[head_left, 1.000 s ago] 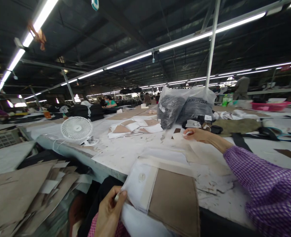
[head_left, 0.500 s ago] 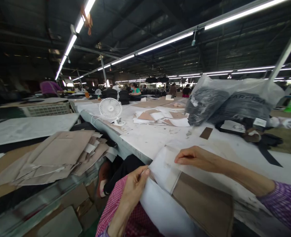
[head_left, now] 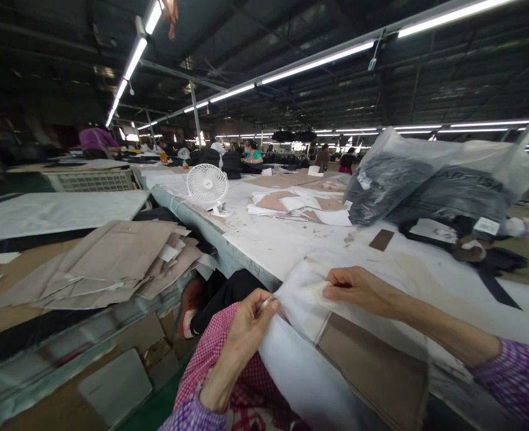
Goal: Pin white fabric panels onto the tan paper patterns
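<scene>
My left hand [head_left: 251, 323] is closed in a pinch on the edge of a white cloth [head_left: 301, 299] at the table's near edge. My right hand [head_left: 360, 290] hovers over or touches the same cloth, thumb and fingers pinched together; whatever lies between them is too small to make out. A brown fabric panel [head_left: 374, 356] joins or lies against the white cloth, just below my right hand. More white cloth [head_left: 302, 365] hangs over my lap, which is covered by pink checked fabric [head_left: 210, 353].
On the white table [head_left: 264, 239] stand a small white fan [head_left: 208, 184] and a pile of brown and white pieces [head_left: 298, 205]. Plastic-wrapped dark bundles [head_left: 385, 185] sit to the right. Stacked beige panels [head_left: 120, 257] lie at left. Several people work farther back.
The view has shifted slightly, moving the surroundings a little in the frame. Both hands keep their pinches near the white cloth, which looks slightly more bunched near the right fingertips.
</scene>
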`<state>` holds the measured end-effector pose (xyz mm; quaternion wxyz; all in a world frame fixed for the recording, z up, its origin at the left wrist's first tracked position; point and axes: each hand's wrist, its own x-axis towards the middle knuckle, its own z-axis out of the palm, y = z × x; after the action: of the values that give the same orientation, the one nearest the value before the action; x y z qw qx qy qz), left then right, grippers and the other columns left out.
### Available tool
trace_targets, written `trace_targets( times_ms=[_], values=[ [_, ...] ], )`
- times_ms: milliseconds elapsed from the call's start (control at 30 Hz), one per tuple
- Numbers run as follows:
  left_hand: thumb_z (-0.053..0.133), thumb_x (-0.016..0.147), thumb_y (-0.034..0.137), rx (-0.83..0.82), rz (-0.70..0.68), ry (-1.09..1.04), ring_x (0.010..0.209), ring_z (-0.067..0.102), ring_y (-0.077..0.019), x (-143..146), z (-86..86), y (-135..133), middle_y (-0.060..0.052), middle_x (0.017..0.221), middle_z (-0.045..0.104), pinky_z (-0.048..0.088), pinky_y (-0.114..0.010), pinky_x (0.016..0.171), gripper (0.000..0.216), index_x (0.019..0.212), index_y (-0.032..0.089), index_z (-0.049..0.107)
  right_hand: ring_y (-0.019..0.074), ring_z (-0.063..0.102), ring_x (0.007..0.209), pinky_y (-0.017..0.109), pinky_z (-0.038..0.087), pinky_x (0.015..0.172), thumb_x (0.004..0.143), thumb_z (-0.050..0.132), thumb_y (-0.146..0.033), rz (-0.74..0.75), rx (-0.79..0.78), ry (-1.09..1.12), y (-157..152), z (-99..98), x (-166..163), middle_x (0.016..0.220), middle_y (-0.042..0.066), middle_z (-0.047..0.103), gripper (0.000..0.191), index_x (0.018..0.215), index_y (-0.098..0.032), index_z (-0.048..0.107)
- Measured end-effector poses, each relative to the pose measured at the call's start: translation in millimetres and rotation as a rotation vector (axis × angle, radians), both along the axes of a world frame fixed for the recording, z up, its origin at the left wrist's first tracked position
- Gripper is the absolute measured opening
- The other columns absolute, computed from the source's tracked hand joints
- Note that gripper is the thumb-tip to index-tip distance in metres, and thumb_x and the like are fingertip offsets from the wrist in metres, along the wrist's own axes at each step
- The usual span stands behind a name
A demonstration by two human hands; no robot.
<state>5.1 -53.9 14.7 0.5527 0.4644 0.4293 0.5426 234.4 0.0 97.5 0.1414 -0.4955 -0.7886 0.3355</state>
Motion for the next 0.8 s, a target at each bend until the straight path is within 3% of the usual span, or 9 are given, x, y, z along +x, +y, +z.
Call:
trace_targets(
  times_ms=[67, 133, 200, 267, 367, 433, 533, 667, 800],
  values=[
    [0.075, 0.061, 0.056, -0.004, 0.02, -0.006, 0.046, 0.047, -0.0081, 1, 2.8, -1, 0.002, 0.056, 0.06, 0.032, -0.019, 0.044, 0.044, 0.068, 0.016, 0.057, 0.0115, 0.041, 0.057, 0.024, 0.028, 0.053, 0.07, 0.062, -0.043, 0.039, -0.085, 0.089, -3, -4.0, -4, 0.062, -0.004, 0.048, 0.032, 0.091, -0.02, 0.054],
    [0.074, 0.062, 0.056, -0.006, 0.024, -0.017, 0.045, 0.043, -0.0072, 2, 4.6, -3, 0.003, 0.055, 0.057, 0.03, -0.018, 0.044, 0.044, 0.067, 0.016, 0.057, 0.0122, 0.045, 0.06, 0.024, 0.032, 0.056, 0.071, 0.064, -0.037, 0.104, -0.139, 0.139, -4, -6.8, -7, 0.07, -0.004, 0.053, 0.054, 0.12, -0.022, 0.048],
    [0.073, 0.063, 0.057, -0.003, 0.022, -0.019, 0.044, 0.041, -0.0066, 2, 5.3, -4, 0.003, 0.055, 0.054, 0.028, -0.019, 0.043, 0.045, 0.068, 0.015, 0.057, 0.012, 0.047, 0.061, 0.025, 0.034, 0.057, 0.073, 0.062, -0.034, 0.163, -0.159, 0.124, -5, -6.5, -9, 0.076, -0.002, 0.055, 0.063, 0.132, -0.025, 0.042],
    [0.072, 0.064, 0.058, 0.002, 0.021, -0.006, 0.045, 0.039, -0.0063, 1, 5.5, -5, 0.004, 0.055, 0.052, 0.027, -0.019, 0.044, 0.046, 0.068, 0.015, 0.057, 0.0119, 0.045, 0.06, 0.025, 0.034, 0.057, 0.075, 0.061, -0.038, 0.191, -0.148, 0.078, -7, -2.5, -11, 0.075, -0.002, 0.053, 0.054, 0.126, -0.025, 0.051],
    [0.068, 0.068, 0.06, 0.01, 0.011, 0.007, 0.047, 0.037, -0.006, 0, 5.4, -7, 0.004, 0.056, 0.049, 0.026, -0.019, 0.045, 0.047, 0.068, 0.014, 0.056, 0.0149, 0.048, 0.066, 0.028, 0.037, 0.061, 0.08, 0.057, -0.046, 0.234, -0.071, 0.037, -15, 9.5, -18, 0.075, 0.002, 0.056, 0.033, 0.1, -0.022, 0.068],
    [0.066, 0.069, 0.061, 0.006, 0.001, 0.007, 0.047, 0.036, -0.0059, -1, 5.1, -7, 0.004, 0.057, 0.047, 0.025, -0.019, 0.045, 0.048, 0.07, 0.014, 0.056, 0.0162, 0.05, 0.069, 0.029, 0.038, 0.063, 0.082, 0.055, -0.049, 0.28, -0.036, 0.053, -23, 18.4, -24, 0.078, 0.005, 0.06, 0.033, 0.089, -0.022, 0.071],
    [0.065, 0.072, 0.06, 0.004, -0.014, 0.015, 0.048, 0.035, -0.0061, -2, 4.6, -8, 0.003, 0.06, 0.049, 0.025, -0.02, 0.045, 0.048, 0.074, 0.013, 0.057, 0.0143, 0.049, 0.066, 0.027, 0.037, 0.059, 0.083, 0.055, -0.051, 0.306, -0.102, 0.124, -35, 24.2, -35, 0.08, 0.005, 0.061, 0.036, 0.092, -0.02, 0.071],
    [0.062, 0.078, 0.057, 0.022, -0.033, -0.008, 0.049, 0.033, -0.0059, -3, 6.0, -11, 0.004, 0.059, 0.044, 0.023, -0.02, 0.045, 0.044, 0.071, 0.014, 0.054, 0.0117, 0.046, 0.062, 0.024, 0.036, 0.057, 0.082, 0.058, -0.046, 0.259, -0.159, 0.184, -42, 9.4, -43, 0.072, 0.002, 0.058, 0.032, 0.085, -0.016, 0.071],
    [0.053, 0.085, 0.056, 0.024, -0.012, -0.026, 0.053, 0.038, -0.0074, -4, 11.2, -18, 0.002, 0.061, 0.048, 0.028, -0.02, 0.048, 0.046, 0.071, 0.013, 0.057, 0.0116, 0.046, 0.061, 0.024, 0.034, 0.055, 0.083, 0.056, -0.037, 0.209, -0.157, 0.13, -45, -8.1, -40, 0.074, 0.002, 0.058, 0.027, 0.097, -0.018, 0.07]
  ],
)
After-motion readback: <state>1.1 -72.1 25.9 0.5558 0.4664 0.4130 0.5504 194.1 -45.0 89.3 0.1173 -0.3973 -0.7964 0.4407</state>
